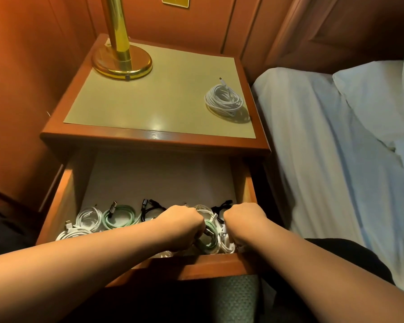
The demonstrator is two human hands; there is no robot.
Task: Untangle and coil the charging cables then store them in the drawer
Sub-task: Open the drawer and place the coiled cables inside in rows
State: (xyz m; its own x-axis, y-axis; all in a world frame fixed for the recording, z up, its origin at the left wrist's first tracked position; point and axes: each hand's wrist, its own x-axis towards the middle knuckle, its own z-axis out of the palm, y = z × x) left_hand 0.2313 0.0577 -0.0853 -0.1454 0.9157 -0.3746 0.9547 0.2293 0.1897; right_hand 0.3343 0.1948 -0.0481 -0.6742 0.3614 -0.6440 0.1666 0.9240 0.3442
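We saw a dim, warm, orange-tinted scene, lit from above, with soft glare spots on the glossy nightstand top [149,106] and bright reflections down the brass lamp [120,54]. The coiled white cable [224,101] threw a short dark shadow toward the near right, the back of the open drawer [247,190] sat in shade under the top, and the floor below the forearms was almost black, while the bed sheet [324,148] looked cooler and bluish. We noticed wide-angle bending at the edges, curving the wall panels, and a general softness with little fine detail among the cables in the drawer.
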